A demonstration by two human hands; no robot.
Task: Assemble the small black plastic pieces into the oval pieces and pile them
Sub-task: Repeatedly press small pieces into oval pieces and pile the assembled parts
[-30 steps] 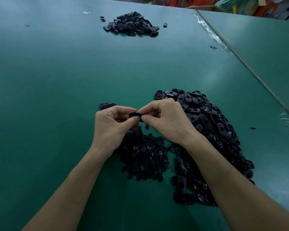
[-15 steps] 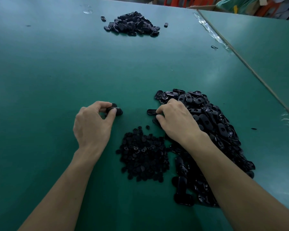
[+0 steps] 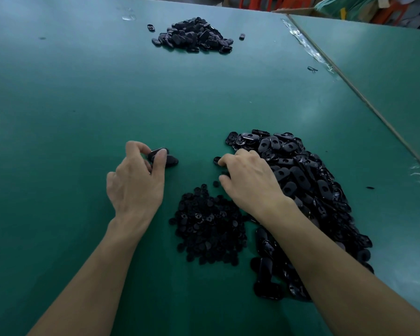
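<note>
The left hand [image 3: 136, 185] pinched a glossy black oval piece [image 3: 158, 151] between curled thumb and forefinger, resting it on a second one near the middle of the matte green worktop [image 3: 83, 105]. The right hand [image 3: 250, 180] lay knuckles-up, fingers bent onto the left fringe of the shiny heap of ovals [image 3: 301, 166] toward the right edge; whether it gripped one could not be told. Dull, small round pieces [image 3: 209, 226] lay heaped between the forearms, and a far pile [image 3: 194, 36] sat by the far edge.
</note>
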